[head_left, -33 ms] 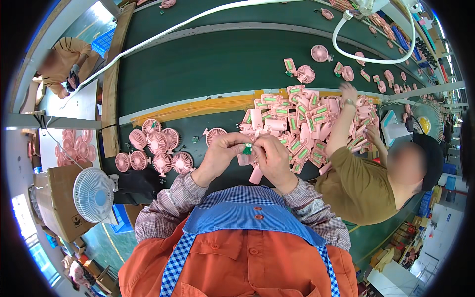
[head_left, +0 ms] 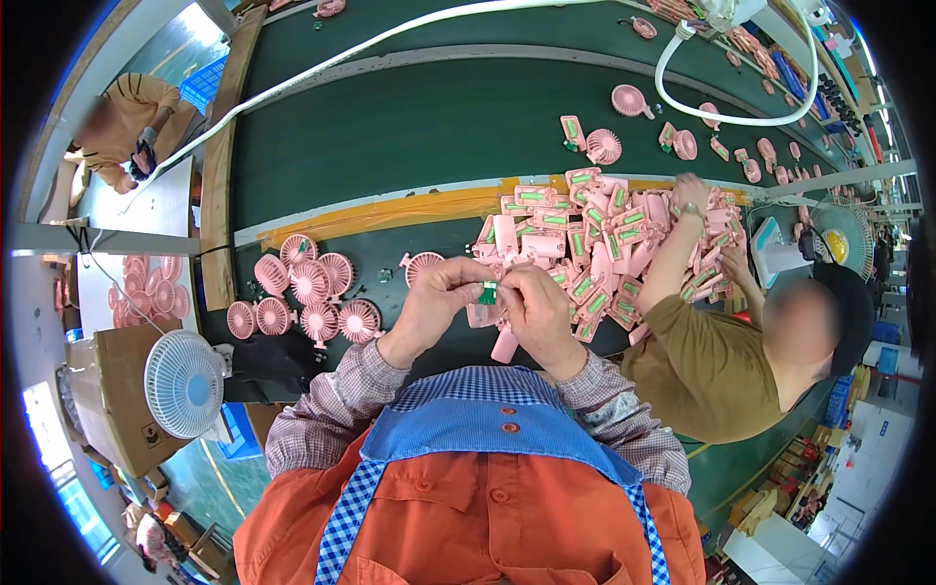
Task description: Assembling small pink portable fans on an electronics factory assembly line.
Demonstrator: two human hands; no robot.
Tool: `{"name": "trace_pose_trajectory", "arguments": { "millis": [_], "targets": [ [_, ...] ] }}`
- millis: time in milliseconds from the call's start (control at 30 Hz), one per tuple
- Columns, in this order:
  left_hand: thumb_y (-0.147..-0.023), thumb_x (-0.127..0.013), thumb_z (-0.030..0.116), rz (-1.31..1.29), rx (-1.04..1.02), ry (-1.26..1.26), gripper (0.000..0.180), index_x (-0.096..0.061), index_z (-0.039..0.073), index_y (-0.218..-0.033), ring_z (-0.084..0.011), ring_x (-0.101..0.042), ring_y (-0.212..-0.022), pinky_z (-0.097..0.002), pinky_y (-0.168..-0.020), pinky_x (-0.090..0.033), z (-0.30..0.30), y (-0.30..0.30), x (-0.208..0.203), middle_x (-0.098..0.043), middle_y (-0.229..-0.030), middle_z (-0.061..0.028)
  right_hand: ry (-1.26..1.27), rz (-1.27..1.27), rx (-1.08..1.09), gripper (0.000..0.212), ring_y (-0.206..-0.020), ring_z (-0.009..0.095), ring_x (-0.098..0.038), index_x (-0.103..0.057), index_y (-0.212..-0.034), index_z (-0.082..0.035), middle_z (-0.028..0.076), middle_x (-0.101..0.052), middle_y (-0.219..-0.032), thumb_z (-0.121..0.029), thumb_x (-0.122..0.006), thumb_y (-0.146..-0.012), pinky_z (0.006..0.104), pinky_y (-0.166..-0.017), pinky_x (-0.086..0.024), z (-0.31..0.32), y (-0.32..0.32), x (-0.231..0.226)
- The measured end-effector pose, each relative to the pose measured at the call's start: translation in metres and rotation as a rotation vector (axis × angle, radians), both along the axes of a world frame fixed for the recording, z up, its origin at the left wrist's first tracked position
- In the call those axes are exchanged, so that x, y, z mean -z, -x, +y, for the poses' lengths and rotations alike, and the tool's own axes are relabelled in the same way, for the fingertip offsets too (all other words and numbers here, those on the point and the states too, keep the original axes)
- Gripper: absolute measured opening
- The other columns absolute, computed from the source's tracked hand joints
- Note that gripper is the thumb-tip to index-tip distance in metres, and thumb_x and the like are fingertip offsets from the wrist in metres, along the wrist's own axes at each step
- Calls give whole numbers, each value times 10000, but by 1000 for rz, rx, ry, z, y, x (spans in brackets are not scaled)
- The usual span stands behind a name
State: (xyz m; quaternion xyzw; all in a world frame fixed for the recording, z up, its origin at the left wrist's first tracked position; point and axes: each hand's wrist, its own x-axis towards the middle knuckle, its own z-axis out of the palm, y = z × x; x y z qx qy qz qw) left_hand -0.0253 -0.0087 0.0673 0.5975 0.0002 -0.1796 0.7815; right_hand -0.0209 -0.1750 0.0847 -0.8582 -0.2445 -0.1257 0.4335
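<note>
Small green circuit board (head_left: 488, 292) between two pairs of fingertips

We take clock directions from the circuit board, which sits near mid-view, in front of our chest. Our left hand (head_left: 429, 304), at 8 to 9 o'clock, has its thumb and forefinger pinched together on the board's edge. Our right hand (head_left: 542, 312), at 3 to 4 o'clock, has its thumb and forefinger close together at the other edge; we cannot tell whether they clamp the board or only touch it.

At 2 o'clock we see a heap of pink housings (head_left: 614, 239), many with green inserts. A pink part (head_left: 505, 346) lies just before 6 o'clock, below the hands. At 10 o'clock, just beside our left hand, is a single pink fan head (head_left: 419, 265); farther off, at 9 o'clock, we have a cluster of fan heads (head_left: 310, 283).

Between 3 and 4 o'clock sits a co-worker (head_left: 702, 366), with one hand (head_left: 691, 193) over the heap's far side. A green belt (head_left: 390, 127) runs across 11 o'clock, and a white desk fan (head_left: 183, 383) stands between 8 and 9.
</note>
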Motion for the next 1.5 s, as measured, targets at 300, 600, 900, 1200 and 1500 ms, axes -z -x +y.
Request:
{"name": "trace_pose_trajectory", "arguments": {
  "millis": [300, 600, 900, 1200, 1500],
  "targets": [
    [-820, -531, -78, -52, -8, -69, 111, -568, -21, -908, -95, -586, -767, -221, -702, -476, 4, -2, -5, -622, -847, -47, 36, -32, -15, 195, -689, 276, -563, -476, -800, -23, 110, -546, -761, 34, -631, -696, 362, -594, -470, 3, -2, -12],
    [-786, -574, -80, -278, -123, -265, 95, -575, -16, -856, -89, -555, -755, -212, -667, -454, 1, 3, -10, -587, -803, -32, 18, -79, -6, 197, -679, 282, -558, -479, -805, -18, 113, -539, -750, 46, -626, -689, 372, -579, -460, 7, -1, -22],
    [-743, -596, -89, -377, -41, -259, 120, -584, -13, -836, -147, -574, -745, -253, -650, -459, 4, 1, -30, -569, -808, -59, -223, 348, -31, 136, -658, 248, -585, -511, -805, 7, 120, -563, -732, 48, -613, -726, 329, -585, -469, -3, -1, -30],
    [-764, -586, -101, -245, 23, -334, 106, -568, -13, -820, -81, -522, -703, -213, -619, -436, -1, 9, -25, -543, -768, -24, -151, 654, -204, 92, -632, 225, -605, -520, -795, 16, 118, -595, -717, 41, -592, -743, 312, -574, -479, -12, -10, -22],
    [-766, -586, -100, -176, -28, -347, 99, -553, -9, -789, -71, -523, -657, -209, -590, -433, -12, 13, 8, -559, -710, -18, 10, 546, -165, 121, -596, 235, -614, -457, -766, 21, 125, -570, -665, 47, -575, -770, 330, -515, -469, -11, -10, 7]
  ]
}}
